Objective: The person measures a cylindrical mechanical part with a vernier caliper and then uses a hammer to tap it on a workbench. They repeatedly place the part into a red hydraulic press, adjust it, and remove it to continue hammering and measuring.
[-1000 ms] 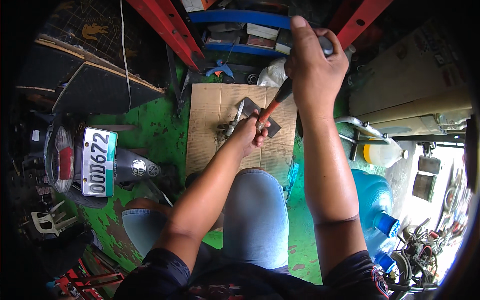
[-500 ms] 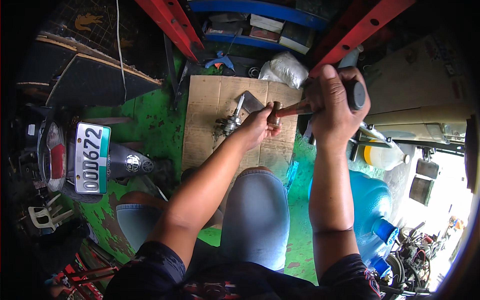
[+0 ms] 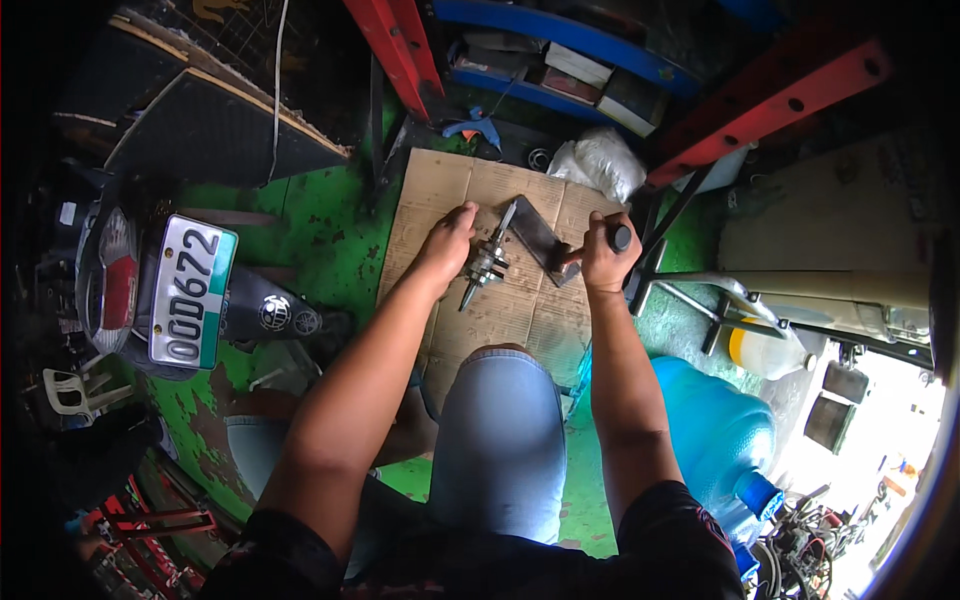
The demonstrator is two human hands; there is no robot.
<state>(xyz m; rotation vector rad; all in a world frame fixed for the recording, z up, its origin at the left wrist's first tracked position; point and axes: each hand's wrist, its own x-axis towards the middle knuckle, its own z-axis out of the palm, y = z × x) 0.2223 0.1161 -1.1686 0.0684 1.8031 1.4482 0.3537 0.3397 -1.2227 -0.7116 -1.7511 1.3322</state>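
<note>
A metal crankshaft with a long thin shaft end and stacked round webs lies tilted on a flat cardboard sheet. Just left of it is my left hand, empty, its fingers loosely extended toward the far side; whether they touch the crankshaft I cannot tell. My right hand is closed round a hammer, whose black handle end sticks up from the fist. The hammer's head is low over a dark flat metal plate and partly hidden by the hand.
Red posts and a blue shelf stand beyond the cardboard. A white plastic bag and a blue tool lie at its far edge. A motorcycle's rear is at left, large blue water bottles at right.
My left hand has let go of the hammer's head and moved left beside the crankshaft. My right hand has lowered the hammer toward the metal plate. The view has shifted slightly.
</note>
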